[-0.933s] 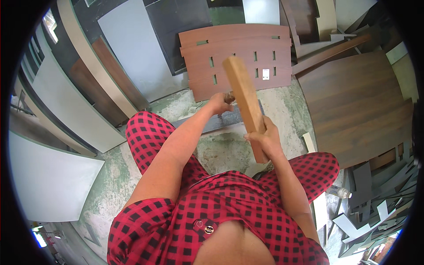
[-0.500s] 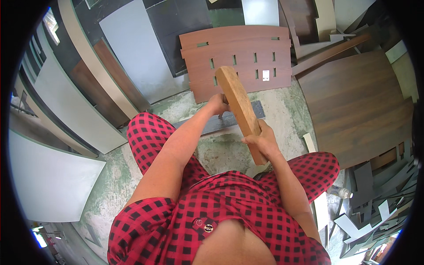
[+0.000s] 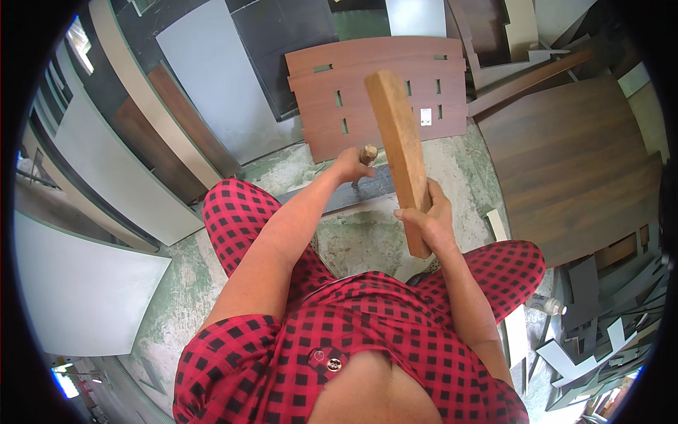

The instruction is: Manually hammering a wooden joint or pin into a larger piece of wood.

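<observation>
My left hand (image 3: 349, 167) is closed around an upright wooden-handled chisel (image 3: 368, 152). The round handle end pokes out above my fist, and most of the blade is hidden. Below it a long, narrow dark grey board (image 3: 381, 182) lies across the floor in front of me. In my right hand (image 3: 432, 218) is a thick light-brown wooden block (image 3: 400, 138), gripped near its lower end and raised at a tilt. Its far end stands higher than the chisel handle and to the right of it, apart from it.
A reddish-brown slotted panel (image 3: 318, 113) leans beyond the grey board. To the right stand a large dark wood panel (image 3: 572, 169) and a heap of offcuts (image 3: 600, 339). A plastic bottle (image 3: 545, 304) lies by my right knee. White panels (image 3: 85, 283) lean at the left.
The wooden block has swung up and to the right, away from the chisel, so the handle end now shows. My left hand has stayed nearly in place.
</observation>
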Demonstrator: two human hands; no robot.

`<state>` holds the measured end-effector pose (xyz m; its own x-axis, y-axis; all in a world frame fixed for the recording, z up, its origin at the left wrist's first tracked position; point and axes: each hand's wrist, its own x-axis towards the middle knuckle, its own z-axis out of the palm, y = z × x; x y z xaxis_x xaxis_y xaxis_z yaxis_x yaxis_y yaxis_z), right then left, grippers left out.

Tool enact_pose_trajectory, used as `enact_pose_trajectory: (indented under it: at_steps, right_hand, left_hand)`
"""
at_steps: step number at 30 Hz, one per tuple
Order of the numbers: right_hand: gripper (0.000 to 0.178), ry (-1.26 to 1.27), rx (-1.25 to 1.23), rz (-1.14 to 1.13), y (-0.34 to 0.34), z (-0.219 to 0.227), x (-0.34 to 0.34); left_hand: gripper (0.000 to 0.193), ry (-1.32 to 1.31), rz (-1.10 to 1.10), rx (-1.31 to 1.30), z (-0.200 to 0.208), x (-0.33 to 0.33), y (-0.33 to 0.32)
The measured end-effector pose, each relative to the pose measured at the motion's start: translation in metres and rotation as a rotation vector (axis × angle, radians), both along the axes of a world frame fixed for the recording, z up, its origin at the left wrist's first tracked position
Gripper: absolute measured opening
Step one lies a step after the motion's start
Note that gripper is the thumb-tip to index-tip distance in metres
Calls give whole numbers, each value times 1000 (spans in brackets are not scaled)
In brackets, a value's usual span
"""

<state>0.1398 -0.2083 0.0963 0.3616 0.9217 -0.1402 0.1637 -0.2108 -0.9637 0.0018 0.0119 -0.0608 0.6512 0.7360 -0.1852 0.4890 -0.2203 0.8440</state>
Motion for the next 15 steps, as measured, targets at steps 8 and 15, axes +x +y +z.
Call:
enact_pose_trajectory:
  at_steps: [8,15]
  right_hand:
    - [69,-327,-382,202,0,-1,5]
    - [85,-48,24,29,-8,8,-8]
  left_hand:
    - [33,-156,59,10,12,9,-14]
    - [38,-4,28,-115,-7,1,1]
